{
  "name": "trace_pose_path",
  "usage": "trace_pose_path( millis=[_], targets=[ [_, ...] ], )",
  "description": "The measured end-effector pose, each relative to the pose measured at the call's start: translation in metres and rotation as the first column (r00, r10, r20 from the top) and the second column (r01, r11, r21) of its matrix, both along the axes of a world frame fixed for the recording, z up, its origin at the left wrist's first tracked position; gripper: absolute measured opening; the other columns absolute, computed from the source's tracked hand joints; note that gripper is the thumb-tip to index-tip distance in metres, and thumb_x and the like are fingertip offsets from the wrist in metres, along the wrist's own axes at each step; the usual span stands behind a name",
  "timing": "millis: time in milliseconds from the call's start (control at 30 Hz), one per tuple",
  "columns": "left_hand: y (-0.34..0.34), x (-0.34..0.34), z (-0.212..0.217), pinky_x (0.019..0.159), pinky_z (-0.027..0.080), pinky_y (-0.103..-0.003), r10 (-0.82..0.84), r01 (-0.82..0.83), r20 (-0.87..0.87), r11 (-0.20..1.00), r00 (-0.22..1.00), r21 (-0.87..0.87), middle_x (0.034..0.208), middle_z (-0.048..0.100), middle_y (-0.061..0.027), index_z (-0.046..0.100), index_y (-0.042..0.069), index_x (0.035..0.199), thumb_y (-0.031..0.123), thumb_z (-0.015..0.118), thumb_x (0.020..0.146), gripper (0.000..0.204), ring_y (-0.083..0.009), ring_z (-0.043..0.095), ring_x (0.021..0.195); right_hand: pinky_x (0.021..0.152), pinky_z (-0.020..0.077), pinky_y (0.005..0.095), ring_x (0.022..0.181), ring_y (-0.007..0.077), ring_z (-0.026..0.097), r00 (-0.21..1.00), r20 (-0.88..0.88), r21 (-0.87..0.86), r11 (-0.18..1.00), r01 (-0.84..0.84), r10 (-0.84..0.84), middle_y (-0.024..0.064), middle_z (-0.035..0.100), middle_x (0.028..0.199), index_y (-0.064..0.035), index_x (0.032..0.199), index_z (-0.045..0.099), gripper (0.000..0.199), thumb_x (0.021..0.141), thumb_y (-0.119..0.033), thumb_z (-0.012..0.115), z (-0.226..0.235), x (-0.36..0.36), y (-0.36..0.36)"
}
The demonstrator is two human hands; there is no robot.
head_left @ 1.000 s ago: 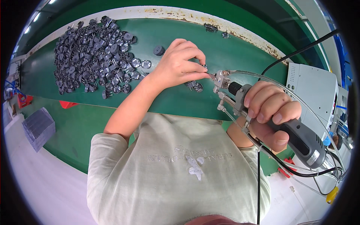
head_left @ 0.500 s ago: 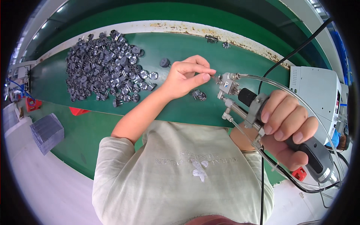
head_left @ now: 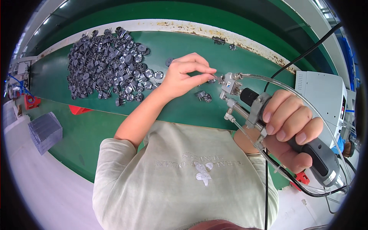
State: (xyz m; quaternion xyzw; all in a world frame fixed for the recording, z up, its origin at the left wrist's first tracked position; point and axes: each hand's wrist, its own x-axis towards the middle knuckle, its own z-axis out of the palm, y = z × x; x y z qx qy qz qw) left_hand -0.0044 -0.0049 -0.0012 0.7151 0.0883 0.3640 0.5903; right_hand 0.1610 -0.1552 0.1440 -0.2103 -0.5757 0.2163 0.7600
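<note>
At the left of your green worktop (head_left: 176,111), a heap of dark, pinned round parts (head_left: 103,65) lies unchanged from half a second ago. Right of it, one grey disc-topped part (head_left: 169,61) is now partly covered by your left hand (head_left: 184,74), where it showed whole before. A small round part (head_left: 212,81) has also come into sight just under your left thumb; that suggests the work is at the same spot, by the tool tip, with nothing finished. Your left thumb and forefinger are closed to a narrow pinch; I cannot tell what is between them, or whether that small part is held or rests on the worktop. Nearer you, two parts (head_left: 207,97) lie together, untouched. The metal head (head_left: 231,84) of the hose-fed hand tool (head_left: 256,111) stands just beside your left fingertips, as it did. Your right hand (head_left: 289,119) wraps firmly around the tool's grey body, fingers curled over the top. Furthest right stands a pale grey equipment box (head_left: 320,96).
</note>
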Motion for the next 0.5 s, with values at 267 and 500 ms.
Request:
trace_pose_path(
  millis=[267, 500],
  targets=[
    [-0.0002, -0.0017, -0.0010, 0.074, 0.054, -0.033, 0.106, -0.098, -0.030, 0.978, 0.994, 0.184, 0.089, 0.073, -0.0043, 0.083, 0.005, 0.095, -0.002, 0.088, 0.076, 0.021, -0.0195, 0.068, 0.084, 0.066, 0.0496, 0.0352, 0.071, 0.0175, 0.062, 0.998, 0.065, -0.026, 1.000, 0.016, -0.014, 0.0034, 0.061, 0.084, -0.0117, 0.105, 0.055, 0.039, 0.101, -0.049, 0.067, -0.0047, 0.0033, -0.0007],
    [0.0018, 0.0007, -0.0013, 0.076, 0.053, -0.034, 0.113, -0.100, -0.042, 0.967, 0.993, 0.234, 0.087, 0.073, -0.0037, 0.082, 0.007, 0.091, 0.002, 0.089, 0.076, 0.017, -0.0202, 0.068, 0.083, 0.060, 0.0554, 0.0373, 0.063, 0.0187, 0.063, 0.992, 0.122, -0.060, 0.998, 0.034, -0.027, 0.0038, 0.060, 0.081, -0.0106, 0.106, 0.050, 0.045, 0.100, -0.050, 0.071, -0.0050, 0.0061, -0.0008]
  ],
)
